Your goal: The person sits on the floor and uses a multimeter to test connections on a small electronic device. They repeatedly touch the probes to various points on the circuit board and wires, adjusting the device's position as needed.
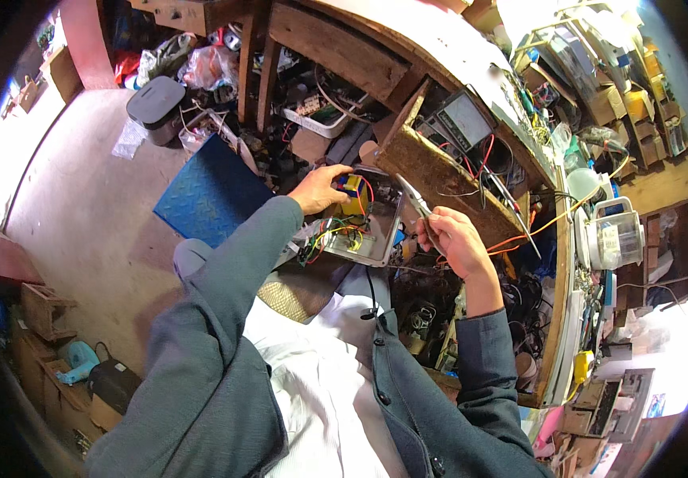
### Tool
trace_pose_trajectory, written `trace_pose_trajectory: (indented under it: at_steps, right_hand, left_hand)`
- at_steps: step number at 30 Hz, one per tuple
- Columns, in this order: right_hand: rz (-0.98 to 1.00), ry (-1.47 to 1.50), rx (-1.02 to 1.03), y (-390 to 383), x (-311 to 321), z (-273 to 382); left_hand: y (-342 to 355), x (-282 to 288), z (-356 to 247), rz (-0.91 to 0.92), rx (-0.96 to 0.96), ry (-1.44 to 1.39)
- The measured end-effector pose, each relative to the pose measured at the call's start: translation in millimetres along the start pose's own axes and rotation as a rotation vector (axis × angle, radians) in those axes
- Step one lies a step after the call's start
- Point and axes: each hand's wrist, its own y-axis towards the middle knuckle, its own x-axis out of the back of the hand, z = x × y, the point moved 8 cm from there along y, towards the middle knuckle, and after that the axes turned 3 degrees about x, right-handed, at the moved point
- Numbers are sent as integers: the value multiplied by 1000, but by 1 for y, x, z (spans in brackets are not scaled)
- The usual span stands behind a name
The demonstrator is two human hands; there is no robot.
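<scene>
A shallow grey metal case (pixel 376 256) lies open over my lap. Inside it is a yellow block (pixel 352 195), with red, green, yellow and black wires (pixel 344 237) tangled in front of it. My left hand (pixel 317 190) reaches over the case's left side, its thumb and fingers bent around the yellow block. In my right hand (pixel 451 237), just right of the case, are long-nose pliers (pixel 414 196). Their silver jaws point up and left, above the case's right edge and apart from the wires. My palm and fingers hide part of the handles.
A wooden drawer (pixel 431 179) with a meter (pixel 465 119) and leads juts out close beyond my right hand. To the left are a blue textured panel (pixel 212 187) and a dark bin (pixel 156 107). Cables and clutter fill the space under the bench (pixel 555 350) at right.
</scene>
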Motion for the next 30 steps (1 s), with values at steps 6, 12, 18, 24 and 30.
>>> trace_pose_trajectory:
  at_steps: [6,12,18,24,30]
  right_hand:
    - [59,-310,-123,19,-11,-18]
    - [17,-478,-163,39,-19,-21]
    - [-37,-537,-148,41,-17,-21]
    - [-16,-545,-153,43,-22,-20]
    - [-13,-529,-146,46,-22,-23]
  left_hand:
    - [-5,-10,-23,-71,-31,34]
    - [-6,-13,-36,-125,-120,108]
    - [-7,-15,-34,-112,-76,49]
    - [-9,-14,-32,-103,-63,38]
    - [-10,-13,-34,-114,-65,81]
